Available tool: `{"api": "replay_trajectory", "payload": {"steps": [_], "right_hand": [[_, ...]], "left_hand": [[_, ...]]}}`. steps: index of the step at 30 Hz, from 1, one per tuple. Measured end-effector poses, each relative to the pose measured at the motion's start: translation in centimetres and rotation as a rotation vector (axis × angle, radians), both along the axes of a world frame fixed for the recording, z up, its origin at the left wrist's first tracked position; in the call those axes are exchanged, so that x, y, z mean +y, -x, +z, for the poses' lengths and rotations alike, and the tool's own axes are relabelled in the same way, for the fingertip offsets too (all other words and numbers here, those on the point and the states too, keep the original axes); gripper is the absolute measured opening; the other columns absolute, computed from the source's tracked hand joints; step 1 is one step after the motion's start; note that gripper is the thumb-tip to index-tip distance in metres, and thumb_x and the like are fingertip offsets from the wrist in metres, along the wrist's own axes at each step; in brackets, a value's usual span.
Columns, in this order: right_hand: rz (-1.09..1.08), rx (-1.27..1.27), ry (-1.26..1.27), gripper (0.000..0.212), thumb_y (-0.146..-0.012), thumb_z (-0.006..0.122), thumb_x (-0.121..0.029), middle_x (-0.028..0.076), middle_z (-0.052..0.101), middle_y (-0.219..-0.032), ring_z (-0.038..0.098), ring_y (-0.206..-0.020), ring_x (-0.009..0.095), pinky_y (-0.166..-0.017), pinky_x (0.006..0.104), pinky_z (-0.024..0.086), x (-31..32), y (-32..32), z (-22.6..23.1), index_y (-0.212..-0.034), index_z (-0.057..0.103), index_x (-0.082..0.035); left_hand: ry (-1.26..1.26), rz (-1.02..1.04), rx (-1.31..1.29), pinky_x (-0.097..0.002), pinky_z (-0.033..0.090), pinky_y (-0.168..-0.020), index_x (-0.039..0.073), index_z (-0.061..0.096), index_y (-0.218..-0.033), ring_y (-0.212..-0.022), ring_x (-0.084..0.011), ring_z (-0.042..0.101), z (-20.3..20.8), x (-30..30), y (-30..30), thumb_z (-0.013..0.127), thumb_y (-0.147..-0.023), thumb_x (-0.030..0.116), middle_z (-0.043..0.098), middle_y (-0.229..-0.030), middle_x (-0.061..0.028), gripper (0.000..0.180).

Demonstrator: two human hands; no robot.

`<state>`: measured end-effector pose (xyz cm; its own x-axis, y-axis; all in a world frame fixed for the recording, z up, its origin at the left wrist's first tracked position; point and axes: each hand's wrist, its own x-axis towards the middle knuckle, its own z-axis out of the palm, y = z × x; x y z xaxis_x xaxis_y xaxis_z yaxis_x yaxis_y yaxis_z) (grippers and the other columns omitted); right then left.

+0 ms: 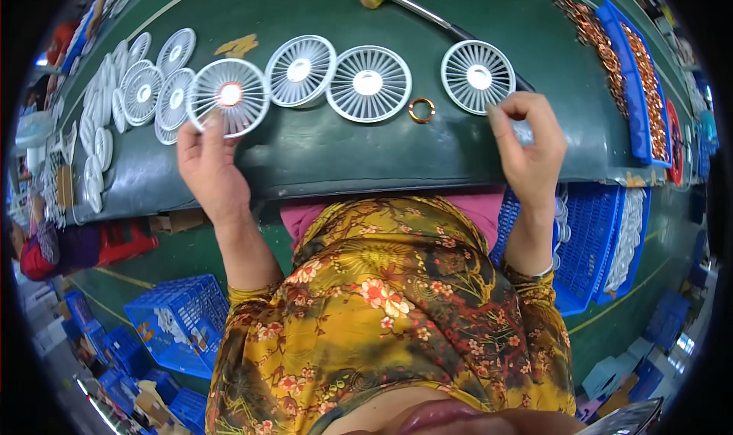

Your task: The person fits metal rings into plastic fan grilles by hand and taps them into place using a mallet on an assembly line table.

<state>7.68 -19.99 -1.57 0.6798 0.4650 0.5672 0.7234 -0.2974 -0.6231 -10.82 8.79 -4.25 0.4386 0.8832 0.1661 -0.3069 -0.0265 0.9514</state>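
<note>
My left hand (pixel 208 148) grips the lower edge of a white round spoked grille (pixel 250 91), thumb on top; an orange-red ring shows around its hub. At the right, my right hand (pixel 528 141) pinches the lower right rim of another white spoked grille (pixel 479 77) between thumb and forefinger. Between the hands lie two more grilles, one (pixel 301 70) partly overlapping the other (pixel 368 83). A loose copper wire ring (pixel 421 110) lies on the green table (pixel 343 160) near the right-hand grille. A mallet (pixel 418 9) with a yellow head lies behind, its handle partly hidden by that grille.
Piled white grilles (pixel 143 91) cover the table's left end. A blue tray (pixel 622 61) of copper rings stands at the right, with more rings (pixel 595 42) heaped beside it. Blue crates (pixel 584 244) stand below the right edge, another crate (pixel 183 320) on the floor at left.
</note>
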Motion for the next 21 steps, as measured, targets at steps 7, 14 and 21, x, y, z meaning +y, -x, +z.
{"api": "replay_trajectory", "payload": {"steps": [7,14,21], "right_hand": [[0.184,-0.140,0.202,0.021,-0.073,0.072,-0.007,0.010,0.060,-0.092,0.060,-0.083,0.028,-0.069,0.0355,0.049,3.6,2.4,-1.1,-0.091,0.062,-0.004],[0.170,-0.173,0.221,0.013,-0.075,0.071,-0.006,0.007,0.056,-0.080,0.058,-0.074,0.026,-0.062,0.0364,0.047,4.4,2.1,-2.0,-0.082,0.059,-0.006],[0.134,-0.167,0.210,0.012,-0.075,0.071,-0.006,0.007,0.058,-0.080,0.059,-0.074,0.026,-0.063,0.0365,0.047,3.9,2.2,-2.0,-0.081,0.060,-0.006]], "left_hand": [[0.032,-0.143,-0.024,-0.0238,0.048,-0.075,0.003,0.053,-0.095,-0.080,-0.0090,0.059,1.1,-2.9,-1.5,0.068,-0.084,0.002,0.064,-0.092,-0.0049,0.018],[-0.450,0.188,0.082,-0.0208,0.047,-0.070,0.000,0.050,-0.100,-0.084,-0.0088,0.058,0.6,-2.5,-1.3,0.068,-0.086,0.002,0.062,-0.094,-0.0097,0.023],[-0.978,0.268,0.538,-0.0332,0.045,-0.075,0.005,0.066,-0.105,-0.082,-0.0237,0.056,-0.5,-1.4,0.0,0.067,-0.077,-0.001,0.065,-0.093,-0.0107,0.028]]}}
